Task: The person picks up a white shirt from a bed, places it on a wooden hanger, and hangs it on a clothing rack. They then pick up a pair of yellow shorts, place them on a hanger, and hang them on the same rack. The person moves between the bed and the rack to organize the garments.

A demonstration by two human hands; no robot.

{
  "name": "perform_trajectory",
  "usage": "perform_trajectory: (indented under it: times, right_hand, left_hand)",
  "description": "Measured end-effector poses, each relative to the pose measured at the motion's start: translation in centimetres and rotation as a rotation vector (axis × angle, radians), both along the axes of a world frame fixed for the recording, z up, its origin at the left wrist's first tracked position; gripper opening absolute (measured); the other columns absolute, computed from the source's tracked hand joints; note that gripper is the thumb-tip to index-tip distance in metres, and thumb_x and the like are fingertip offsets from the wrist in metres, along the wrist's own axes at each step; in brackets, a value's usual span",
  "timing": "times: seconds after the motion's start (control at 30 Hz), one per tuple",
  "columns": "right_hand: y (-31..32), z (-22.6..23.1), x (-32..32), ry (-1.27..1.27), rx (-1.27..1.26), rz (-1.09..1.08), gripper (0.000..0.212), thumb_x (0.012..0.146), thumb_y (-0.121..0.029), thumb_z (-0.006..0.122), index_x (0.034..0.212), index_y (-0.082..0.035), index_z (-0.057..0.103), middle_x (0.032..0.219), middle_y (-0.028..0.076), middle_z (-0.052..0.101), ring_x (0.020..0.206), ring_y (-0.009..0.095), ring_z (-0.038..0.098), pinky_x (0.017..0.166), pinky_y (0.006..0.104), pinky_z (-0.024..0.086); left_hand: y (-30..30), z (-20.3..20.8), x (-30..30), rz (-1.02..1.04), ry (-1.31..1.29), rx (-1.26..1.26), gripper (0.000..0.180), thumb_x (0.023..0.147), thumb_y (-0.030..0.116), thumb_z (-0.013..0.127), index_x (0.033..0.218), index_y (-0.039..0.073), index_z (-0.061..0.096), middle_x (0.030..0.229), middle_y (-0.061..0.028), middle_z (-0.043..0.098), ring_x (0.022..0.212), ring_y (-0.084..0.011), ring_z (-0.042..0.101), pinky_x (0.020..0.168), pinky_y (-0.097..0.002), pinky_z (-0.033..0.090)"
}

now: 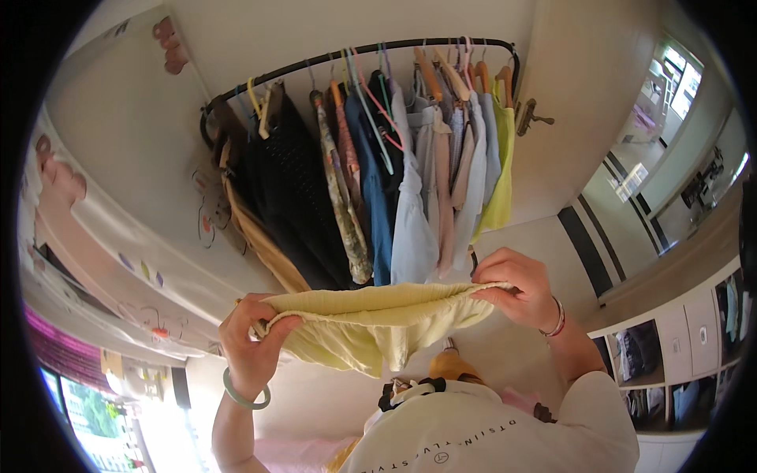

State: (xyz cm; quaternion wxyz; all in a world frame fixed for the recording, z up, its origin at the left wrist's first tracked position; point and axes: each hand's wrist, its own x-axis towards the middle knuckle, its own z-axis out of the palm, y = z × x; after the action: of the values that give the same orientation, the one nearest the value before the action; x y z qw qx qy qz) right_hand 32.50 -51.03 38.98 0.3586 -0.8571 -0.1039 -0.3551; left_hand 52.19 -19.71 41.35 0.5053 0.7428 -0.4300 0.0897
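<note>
A pale yellow garment with a gathered elastic waistband, shorts or a skirt (355, 331), is stretched between my two hands in front of my chest. My left hand (256, 335), with a green bangle at its wrist, pinches one end of the waistband. The other end is gripped by my right hand (516, 288), which has a bracelet below it. The waistband gapes slightly along its upper edge, and the lower part of the cloth hangs in folds. Beyond it stands a black clothes rail (363, 55) full of hanging clothes.
Dark trousers (288, 189), a blue garment (371, 181), pale shirts (414, 213) and a yellow-green top (498, 158) hang on the rail. Behind it is a door with a handle (536, 118). Open shelving with folded clothes (637, 351) stands at the right, a pale curtain (102, 236) at the left.
</note>
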Motion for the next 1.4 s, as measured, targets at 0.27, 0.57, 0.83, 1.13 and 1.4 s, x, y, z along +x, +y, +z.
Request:
perform_trajectory:
  times: [0.27,0.57,0.83,1.13,1.4]
  right_hand:
    - [-7.2,-1.5,-0.3,0.043,0.232,-0.059,0.013,0.077,-0.001,0.075,0.085,-0.001,0.064,0.081,0.007,0.065,0.067,0.016,0.06,0.057,0.0255,0.045]
    - [-15.5,-3.7,2.5,0.131,0.552,-0.016,0.008,0.085,-0.005,0.069,0.084,0.001,0.065,0.072,0.001,0.063,0.061,0.005,0.052,0.055,0.0215,0.04]
    - [-22.4,-6.0,4.7,0.332,0.581,0.006,0.012,0.089,-0.011,0.067,0.085,0.0,0.065,0.07,-0.002,0.061,0.06,0.003,0.047,0.054,0.0208,0.038]
    - [-25.5,-6.5,11.7,0.132,0.221,-0.093,0.023,0.09,-0.02,0.064,0.107,-0.004,0.062,0.116,0.005,0.061,0.063,0.015,0.056,0.06,0.0277,0.045]
    - [-25.9,-7.2,15.9,0.154,-0.09,-0.392,0.025,0.09,-0.018,0.058,0.11,-0.004,0.06,0.132,0.006,0.053,0.089,0.029,0.064,0.074,0.0398,0.052]
  left_hand:
    - [-7.7,0.8,1.0,-0.145,0.033,0.111,0.027,0.07,0.004,0.084,0.075,0.002,0.057,0.075,-0.0074,0.063,0.065,-0.0137,0.056,0.057,-0.0251,0.043]
    - [-18.4,0.9,0.1,-0.155,0.085,0.109,0.026,0.073,0.001,0.081,0.076,0.001,0.056,0.076,-0.0081,0.062,0.065,-0.015,0.057,0.058,-0.0257,0.044]
    - [-22.9,0.7,-0.9,-0.175,0.027,0.175,0.028,0.07,0.002,0.083,0.078,0.002,0.057,0.08,-0.0111,0.065,0.068,-0.0177,0.058,0.057,-0.0265,0.044]
    - [-25.8,1.8,-2.1,-0.196,-0.048,0.187,0.03,0.068,0.003,0.086,0.078,0.003,0.058,0.083,-0.0125,0.067,0.064,-0.0166,0.059,0.052,-0.0246,0.041]
    - [-25.5,1.6,-0.8,-0.18,-0.067,0.205,0.029,0.068,0.003,0.086,0.077,0.002,0.058,0.083,-0.0125,0.067,0.061,-0.0129,0.057,0.048,-0.0227,0.039]
